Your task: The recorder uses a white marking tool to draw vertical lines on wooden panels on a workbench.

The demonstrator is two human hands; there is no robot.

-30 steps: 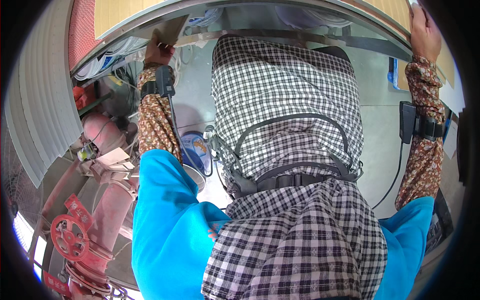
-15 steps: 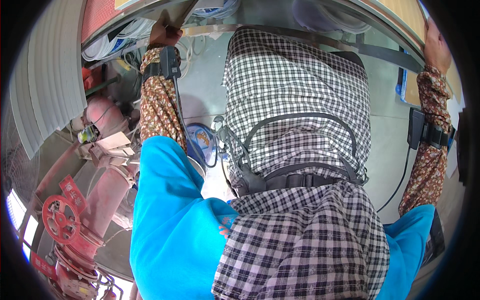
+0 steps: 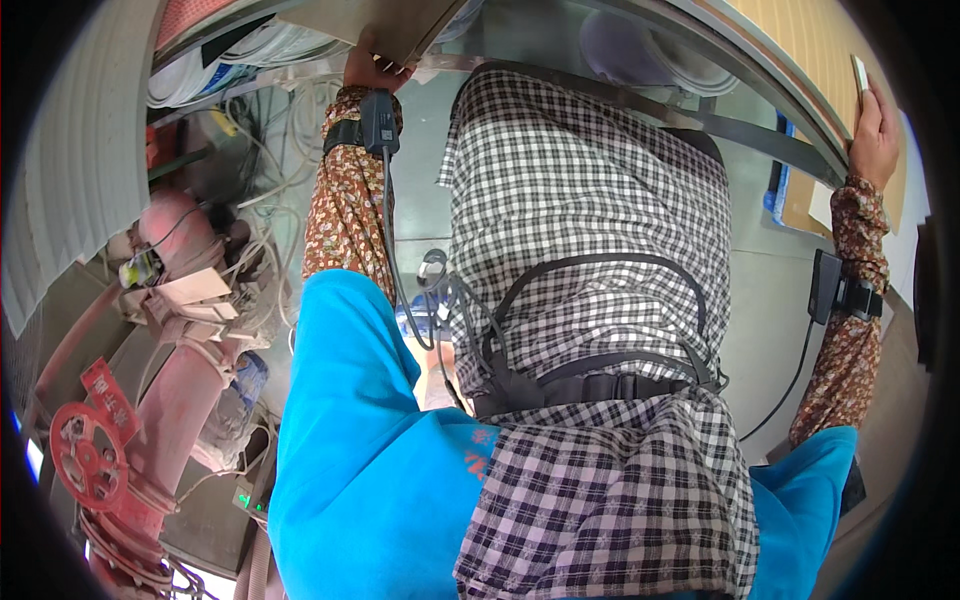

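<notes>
At the top left, my left hand is closed on the lower edge of a flat brown board, its fingers curled at the rim. The board's far part is cut off by the picture's edge. Over at the right end of the bench, my right hand has its fingers closed along a thin pale strip. That hand rests beside the yellowish ribbed bench top; its thumb is mostly hidden. Both forearms wear flowered sleeves with black straps and cabled devices.
A metal bench rail crosses in front of my checked apron. White coiled hoses and round pale tubs sit below the bench. At left stand red pipework with a handwheel, loose cables and a stack of grey corrugated sheets.
My left hand has moved right with the brown board, which shows more now. The pale strip has come into view at my right hand, which has shifted slightly down. The view has shifted a little.
</notes>
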